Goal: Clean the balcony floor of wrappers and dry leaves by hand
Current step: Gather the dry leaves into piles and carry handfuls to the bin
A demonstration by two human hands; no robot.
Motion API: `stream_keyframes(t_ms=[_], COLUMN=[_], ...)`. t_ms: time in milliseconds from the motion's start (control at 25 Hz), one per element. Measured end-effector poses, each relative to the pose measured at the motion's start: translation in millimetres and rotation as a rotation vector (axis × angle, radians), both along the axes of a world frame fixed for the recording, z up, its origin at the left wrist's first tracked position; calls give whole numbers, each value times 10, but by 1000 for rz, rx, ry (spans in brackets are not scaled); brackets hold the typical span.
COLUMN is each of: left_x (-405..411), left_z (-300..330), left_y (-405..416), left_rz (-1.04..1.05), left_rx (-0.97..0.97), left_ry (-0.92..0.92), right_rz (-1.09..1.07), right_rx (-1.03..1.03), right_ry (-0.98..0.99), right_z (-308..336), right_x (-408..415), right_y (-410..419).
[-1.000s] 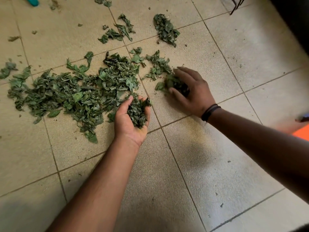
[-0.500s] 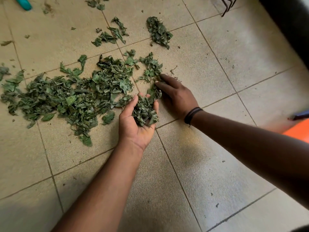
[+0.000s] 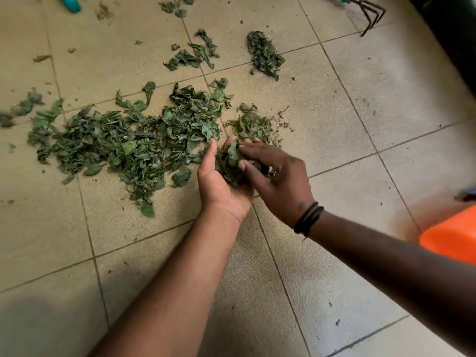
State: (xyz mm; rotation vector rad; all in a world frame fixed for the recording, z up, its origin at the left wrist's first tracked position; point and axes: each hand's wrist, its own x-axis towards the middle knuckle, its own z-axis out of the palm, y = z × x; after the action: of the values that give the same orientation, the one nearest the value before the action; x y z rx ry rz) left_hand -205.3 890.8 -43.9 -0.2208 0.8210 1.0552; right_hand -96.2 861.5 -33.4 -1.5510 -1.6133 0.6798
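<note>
Leaves (image 3: pixel 134 148), green and crumpled, lie scattered over the beige tiled floor (image 3: pixel 322 266), the thickest spread reaching from the left edge to the middle. Smaller clumps sit apart from it: one (image 3: pixel 264 57) toward the top right, one (image 3: pixel 190 56) toward the top centre, a few bits (image 3: pixel 24 106) at the far left, and a patch (image 3: pixel 251 122) just beyond the hands.

The left hand (image 3: pixel 219 181) is turned palm up and cupped, its fingers curled round a handful (image 3: pixel 228 163) of leaves, at the right end of the big spread. The right hand (image 3: pixel 278 181) comes in from the right with its back up and its fingers bent over that same handful, pressing leaves into the left palm; whether it grasps any of its own I cannot tell, since its palm is hidden. The two hands touch at the handful. A dark band (image 3: pixel 307 219) circles the right wrist.

An orange object (image 3: pixel 453 240) shows at the right edge, near the right forearm. A metal prong rake (image 3: pixel 371 15) lies at the top right, and a teal object (image 3: pixel 69 2) at the top left, both cut off by the frame and well apart from the hands.
</note>
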Motion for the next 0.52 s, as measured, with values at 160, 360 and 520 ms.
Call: stream_keyframes(t_ms=[160,360,520], left_x=[-34,-166,-229], left_z=[23,184,483], left_y=[15,74,195], left_rz=[-38,-268,-480], left_rx=[24,61,265], left_ry=[58,270,403], right_rz=[-141,-231,-189], right_rx=[107,-26,-15], right_ry=[-4,-82,-59], right_z=[-117,-387,-375], right_x=[199,573,566], right_y=[-45,-170,-63])
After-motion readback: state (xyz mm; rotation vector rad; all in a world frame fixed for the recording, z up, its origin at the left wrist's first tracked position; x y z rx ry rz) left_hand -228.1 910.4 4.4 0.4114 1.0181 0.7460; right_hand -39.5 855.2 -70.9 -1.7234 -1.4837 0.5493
